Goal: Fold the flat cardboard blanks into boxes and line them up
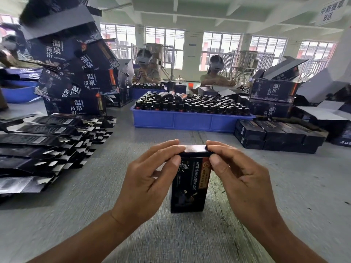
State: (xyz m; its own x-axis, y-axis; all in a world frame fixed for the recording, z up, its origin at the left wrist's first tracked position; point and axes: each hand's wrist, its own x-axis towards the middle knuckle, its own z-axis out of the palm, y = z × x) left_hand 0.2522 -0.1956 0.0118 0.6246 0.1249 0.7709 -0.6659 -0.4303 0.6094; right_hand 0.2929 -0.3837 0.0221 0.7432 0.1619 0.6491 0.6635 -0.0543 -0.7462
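A small dark printed box [190, 186] stands upright on the grey table in front of me. My left hand [148, 179] pinches its top left corner, thumb on the front face and fingers over the top flap. My right hand [241, 181] pinches the top right corner the same way. A spread stack of flat dark cardboard blanks [43, 147] lies at the left. Folded small boxes [275, 137] lie in rows at the right.
A blue tray [190, 122] full of dark bottles stands behind the box. Large dark cartons are piled high at the back left [76, 76] and back right [273, 92]. Two people sit working across the table.
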